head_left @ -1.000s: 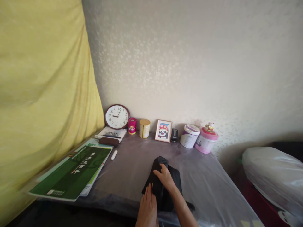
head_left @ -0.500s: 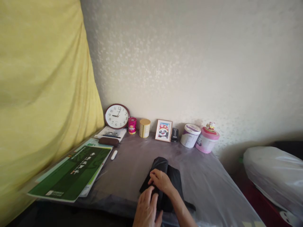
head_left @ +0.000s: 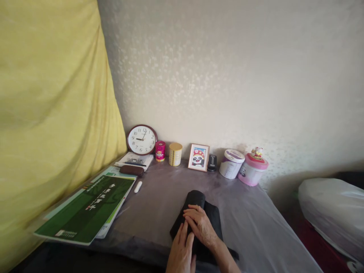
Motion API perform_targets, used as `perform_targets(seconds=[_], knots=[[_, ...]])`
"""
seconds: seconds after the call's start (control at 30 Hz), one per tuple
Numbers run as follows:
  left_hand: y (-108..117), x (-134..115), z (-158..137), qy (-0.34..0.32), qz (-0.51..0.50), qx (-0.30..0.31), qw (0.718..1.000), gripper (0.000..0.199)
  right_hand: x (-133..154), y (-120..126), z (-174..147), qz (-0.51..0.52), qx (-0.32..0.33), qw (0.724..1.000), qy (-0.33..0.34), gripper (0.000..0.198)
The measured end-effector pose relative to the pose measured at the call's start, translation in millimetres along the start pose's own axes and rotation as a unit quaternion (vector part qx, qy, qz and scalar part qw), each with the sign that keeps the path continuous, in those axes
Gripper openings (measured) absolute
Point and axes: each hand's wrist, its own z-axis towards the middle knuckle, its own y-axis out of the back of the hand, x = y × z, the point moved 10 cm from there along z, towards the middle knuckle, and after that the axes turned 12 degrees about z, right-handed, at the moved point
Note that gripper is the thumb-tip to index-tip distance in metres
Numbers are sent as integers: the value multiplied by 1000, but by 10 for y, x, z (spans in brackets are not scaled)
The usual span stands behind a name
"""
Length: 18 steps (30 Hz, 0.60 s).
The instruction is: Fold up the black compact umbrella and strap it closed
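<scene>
Folded black fabric (head_left: 213, 216) lies on the table near its front edge, one part rolled or doubled over another. A narrow black strip sticks out at its lower right; its exact kind cannot be told. My right hand (head_left: 200, 225) rests on top of the fabric with its fingers stretched toward the left. Beside it, my left hand (head_left: 182, 244) presses on the fabric's near left part, fingers extended and their tips touching the right hand's fingers. Both hands hide much of the fabric's middle.
The table (head_left: 159, 212) has a plastic cover. Green books (head_left: 110, 201), a brown case (head_left: 131, 170) and a white stick-like item (head_left: 138, 187) lie left. Along the wall stand a clock (head_left: 142, 139), cans (head_left: 175, 154), a picture frame (head_left: 198, 157) and tubs (head_left: 231, 164).
My right hand has gone from curled fingers to a flatter, stretched-out lay on the fabric. My left hand's fingers have straightened and point further forward. The view has shifted slightly.
</scene>
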Motion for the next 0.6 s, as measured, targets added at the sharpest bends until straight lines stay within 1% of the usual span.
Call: perform_targets(seconds=[0.07, 0.17, 0.23, 0.33, 0.4, 0.5, 0.6], knots=[[-40, 18, 17, 15, -33, 43, 998, 61, -117, -4, 31, -28, -3, 1000, 11, 26], [-89, 66, 24, 52, -69, 91, 992, 58, -336, -6, 132, -64, -9, 998, 0, 28], [-117, 83, 21, 69, -71, 120, 988, 65, -466, 3, 214, -77, -11, 997, -10, 29], [-127, 92, 18, 88, -65, 154, 982, 80, -659, 46, 331, -87, -22, 995, -37, 29], [-96, 90, 23, 98, -70, 163, 979, 83, -789, 80, 401, -92, -29, 994, -58, 31], [-19, 56, 33, 102, -75, 178, 976, 81, -966, 122, 496, -109, -35, 990, -85, 35], [88, 27, 42, 110, -63, 197, 972, 81, -1133, 246, 517, -139, -62, 981, -123, 36]])
